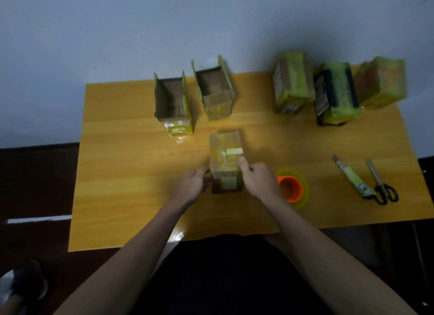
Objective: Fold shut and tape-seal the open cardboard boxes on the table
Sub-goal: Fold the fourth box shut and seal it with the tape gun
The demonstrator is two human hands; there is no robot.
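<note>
A small cardboard box (226,150) with its top flaps folded down stands in the middle of the wooden table (131,169). My left hand (193,184) grips its left side near the front. My right hand (257,179) holds its right side, thumb up on the top edge. Two open boxes stand behind: one at back left (172,103) and one beside it (215,89), flaps upright. A roll of yellowish tape with an orange core (292,187) lies just right of my right hand.
Three boxes wrapped in yellow-green tape stand at the back right: one (293,82), a dark one (335,96), and one at the far right (381,82). A utility knife (353,177) and scissors (381,185) lie at the right edge. A wall rises behind the table.
</note>
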